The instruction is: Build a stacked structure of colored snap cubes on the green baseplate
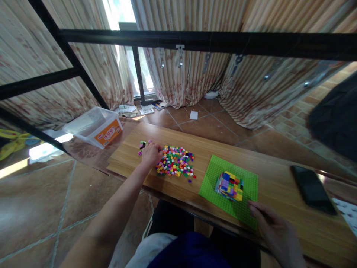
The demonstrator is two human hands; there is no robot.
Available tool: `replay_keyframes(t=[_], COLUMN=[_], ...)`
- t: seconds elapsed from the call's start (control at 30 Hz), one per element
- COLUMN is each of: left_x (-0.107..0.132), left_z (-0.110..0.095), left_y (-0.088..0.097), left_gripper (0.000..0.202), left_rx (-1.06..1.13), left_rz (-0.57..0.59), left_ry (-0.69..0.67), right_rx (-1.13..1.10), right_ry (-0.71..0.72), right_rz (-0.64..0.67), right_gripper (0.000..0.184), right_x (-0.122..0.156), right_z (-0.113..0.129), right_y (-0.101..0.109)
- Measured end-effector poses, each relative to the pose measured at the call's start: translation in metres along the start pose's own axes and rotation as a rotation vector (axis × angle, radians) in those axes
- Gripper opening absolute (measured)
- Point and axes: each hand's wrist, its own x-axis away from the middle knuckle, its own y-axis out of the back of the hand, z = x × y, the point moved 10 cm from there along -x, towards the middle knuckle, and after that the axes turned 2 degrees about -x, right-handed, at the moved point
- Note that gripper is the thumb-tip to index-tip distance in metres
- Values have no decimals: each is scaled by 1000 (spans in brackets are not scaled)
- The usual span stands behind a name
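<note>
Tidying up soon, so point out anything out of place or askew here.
Papers lie scattered on the floor by the curtains, and one loose sheet sits apart from them. A few stray bricks lie just outside the brick pile. Nothing looks damaged.

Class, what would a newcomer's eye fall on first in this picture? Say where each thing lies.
A heap of small bright bricks lies in the middle of the wooden table, with the left hand at its left edge. To its right sits a vivid green baseplate bearing a multicoloured block build, the right hand touching the plate's near corner. A black phone lies at the table's far right.
</note>
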Motion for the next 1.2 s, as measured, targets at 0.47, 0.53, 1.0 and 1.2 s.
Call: replay_keyframes(t=[0.47,0.53,1.0,1.2], left_x=[14,25,156,161], left_z=[-10,-10,-153,-155], left_y=[21,26,-2,7], left_gripper=[11,14,24,24], left_rx=[284,703,1818,1719], left_rz=[-94,-126,549,493], left_ry=[-29,30,330,298], right_rx=[-84,-100,-355,-300], right_ry=[36,27,380,473], right_rz=[-12,-20,79,25], right_gripper=[37,35,27,15], right_x=[3,5,37,41], right_z=[4,11,170,180], right_y=[5,6,-48,-40])
